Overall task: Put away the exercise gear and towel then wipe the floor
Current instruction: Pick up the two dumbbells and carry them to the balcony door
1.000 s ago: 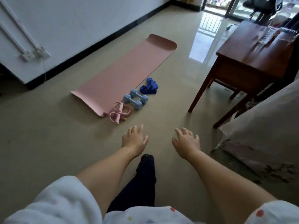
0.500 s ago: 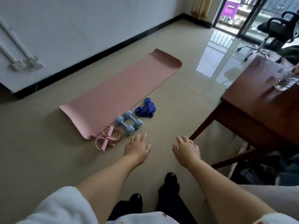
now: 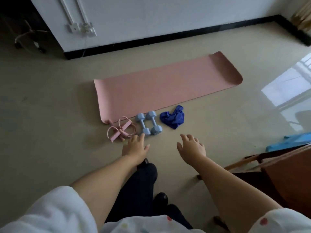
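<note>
Both hands empty, fingers spread: left hand [image 3: 134,147], right hand [image 3: 191,146]. On floor ahead: dumbbells [image 3: 149,123], dense, grab mid-bar. Towel [image 3: 173,119] limp, bunch it. Mat [image 3: 161,86] beyond, floppy, roll it.

Glossy tiled floor [image 3: 218,148], matt pink mat [image 3: 159,88], crumpled blue cloth [image 3: 173,119], possibly plastic-coated dumbbells [image 3: 149,122]
</note>
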### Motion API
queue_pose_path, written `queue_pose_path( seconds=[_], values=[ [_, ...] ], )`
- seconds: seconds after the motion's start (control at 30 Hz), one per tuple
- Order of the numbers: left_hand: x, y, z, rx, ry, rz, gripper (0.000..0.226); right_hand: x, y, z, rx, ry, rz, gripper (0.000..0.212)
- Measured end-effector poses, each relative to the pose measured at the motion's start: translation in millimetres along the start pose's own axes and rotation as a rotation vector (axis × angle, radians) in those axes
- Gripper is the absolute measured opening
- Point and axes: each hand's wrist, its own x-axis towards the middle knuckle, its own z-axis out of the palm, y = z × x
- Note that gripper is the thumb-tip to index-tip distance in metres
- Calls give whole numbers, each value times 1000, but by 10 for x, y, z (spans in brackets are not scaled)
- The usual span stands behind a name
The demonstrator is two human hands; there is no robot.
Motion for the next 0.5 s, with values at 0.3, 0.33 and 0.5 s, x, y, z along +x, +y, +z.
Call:
queue_pose_path(
  seconds=[0.3,0.33,0.5],
  values=[
    [1370,31,-453,-124,-54,-166,57,1582,-211,-590,-45,-66,-111,53],
    [1521,65,-521,-140,-63,-166,56,1746,-205,-656,-35,-79,-90,53],
    [2346,219,-912,-134,-92,-124,59,2603,-223,-949,5,-146,-45,53]
  ],
)
